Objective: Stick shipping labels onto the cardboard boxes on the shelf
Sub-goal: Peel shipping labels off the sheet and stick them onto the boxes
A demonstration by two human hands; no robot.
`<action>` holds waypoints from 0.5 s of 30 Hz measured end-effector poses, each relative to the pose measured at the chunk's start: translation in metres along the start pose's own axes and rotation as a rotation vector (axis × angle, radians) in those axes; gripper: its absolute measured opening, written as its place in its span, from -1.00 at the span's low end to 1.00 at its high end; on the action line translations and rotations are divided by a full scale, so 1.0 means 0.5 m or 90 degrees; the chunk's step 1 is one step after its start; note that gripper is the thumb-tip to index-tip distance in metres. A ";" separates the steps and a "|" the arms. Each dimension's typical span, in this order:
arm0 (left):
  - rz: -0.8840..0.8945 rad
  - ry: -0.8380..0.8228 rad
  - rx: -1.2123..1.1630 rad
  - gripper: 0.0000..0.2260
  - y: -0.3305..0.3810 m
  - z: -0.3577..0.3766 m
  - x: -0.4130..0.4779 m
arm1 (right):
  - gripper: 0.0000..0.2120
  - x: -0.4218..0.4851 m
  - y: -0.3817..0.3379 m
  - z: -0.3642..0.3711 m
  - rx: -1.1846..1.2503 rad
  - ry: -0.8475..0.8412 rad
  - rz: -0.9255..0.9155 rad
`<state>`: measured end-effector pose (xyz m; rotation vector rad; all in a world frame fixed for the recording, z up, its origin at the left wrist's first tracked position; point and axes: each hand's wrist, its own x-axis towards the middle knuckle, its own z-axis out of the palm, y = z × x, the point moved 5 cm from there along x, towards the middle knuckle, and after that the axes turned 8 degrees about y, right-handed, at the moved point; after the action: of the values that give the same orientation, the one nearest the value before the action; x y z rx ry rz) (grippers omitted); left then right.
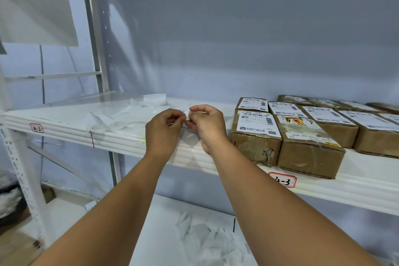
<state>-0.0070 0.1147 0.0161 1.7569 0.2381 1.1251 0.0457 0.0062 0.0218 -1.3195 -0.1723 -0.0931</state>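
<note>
Both hands meet above the near edge of the white shelf (pixel 129 142), just left of the boxes (pixel 339 134). The left hand (pixel 164 129) has its fingers curled, and its thumb and forefinger pinch one side of a small white label (pixel 187 116). The right hand (pixel 207 123), fingers also curled, pinches the other side. The label hangs in the air between the fingertips and touches no box. Most of it is hidden by the fingers, so I cannot tell whether its backing is on or off.

The boxes lie flat in rows on the right part of the shelf, packed against one another. Most carry a white printed sheet with barcodes on top. The left box (pixel 255 147), nearest the right wrist, has such a sheet and a pen scrawl on its near side. Touching it on the right, the front box (pixel 311 155) shows a scuffed top with torn white remains, a red and yellow scrap at its far end, and handwritten digits.

On the shelf left of the hands and farther back lies crumpled white paper (pixel 151 101). More crumpled sheets (pixel 207 239) lie on the lower shelf (pixel 164 218). A red-bordered tag (pixel 282 180) marked 4-3 sits on the shelf's front edge under the boxes. A second tag (pixel 36 128) sits at the far left end of that edge.
</note>
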 end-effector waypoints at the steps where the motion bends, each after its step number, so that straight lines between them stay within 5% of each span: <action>1: -0.001 -0.004 -0.006 -0.91 0.000 -0.001 0.000 | -0.80 0.000 0.000 0.001 0.006 -0.003 0.001; 15: 0.002 0.018 -0.006 -0.92 -0.005 -0.002 -0.002 | -0.81 -0.001 0.003 0.007 0.000 -0.032 0.003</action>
<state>-0.0073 0.1159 0.0137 1.7350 0.2474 1.1518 0.0454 0.0102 0.0214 -1.3232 -0.2118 -0.0552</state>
